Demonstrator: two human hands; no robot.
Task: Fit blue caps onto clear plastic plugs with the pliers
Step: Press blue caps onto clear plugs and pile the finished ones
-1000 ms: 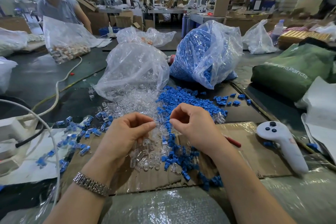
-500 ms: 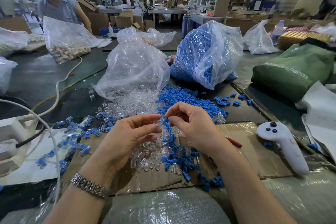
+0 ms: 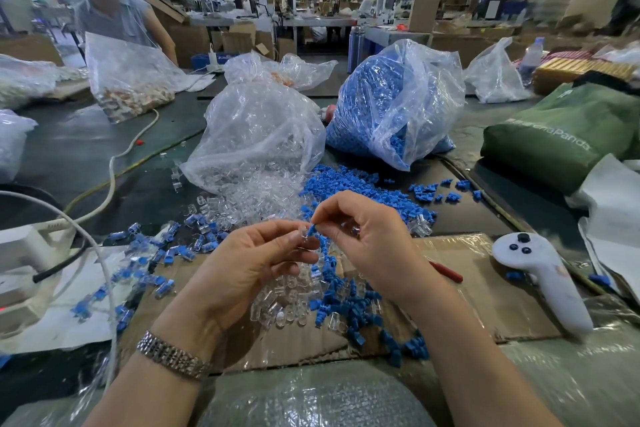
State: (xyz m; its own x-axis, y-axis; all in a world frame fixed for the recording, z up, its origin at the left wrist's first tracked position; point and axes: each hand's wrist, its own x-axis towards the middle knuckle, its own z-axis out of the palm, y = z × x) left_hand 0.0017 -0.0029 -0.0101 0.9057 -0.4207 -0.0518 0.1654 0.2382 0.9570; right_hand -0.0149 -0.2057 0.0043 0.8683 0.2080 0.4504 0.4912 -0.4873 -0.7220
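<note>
Two small parts meet between the hands: a blue cap (image 3: 312, 229), pinched in the fingertips of the right hand (image 3: 367, 246), is touching a clear plug (image 3: 303, 236) pinched by the thumb and forefinger of the left hand (image 3: 252, 263). Each grip is closed tight on its own piece, the other fingers loosely curled, and both are held above a sheet of cardboard (image 3: 485, 295) on the worktop (image 3: 86, 146). A metal watch (image 3: 173, 357) sits on the left wrist.

Under the hands lies a mixed heap of loose clear plugs (image 3: 280, 308) and loose blue caps (image 3: 353, 308). Only a red handle (image 3: 446, 272) shows just past the right wrist (whether it belongs to the pliers I cannot tell). To the left, plugs already capped (image 3: 166, 253) are scattered over the cardboard edge and a white sheet.

Further back, a clear bag of plugs (image 3: 256, 135) spills toward the hands, and beside it on the right a clear bag of blue caps (image 3: 394, 107) spills a wide blue drift. A white controller (image 3: 540, 277) rests on the right end of the cardboard, with a green bag (image 3: 561, 139) behind it. A white cable (image 3: 110, 180) snakes across the left side. Across the worktop, another person (image 3: 114, 10) stands behind a bag of pale pieces (image 3: 128, 87).
</note>
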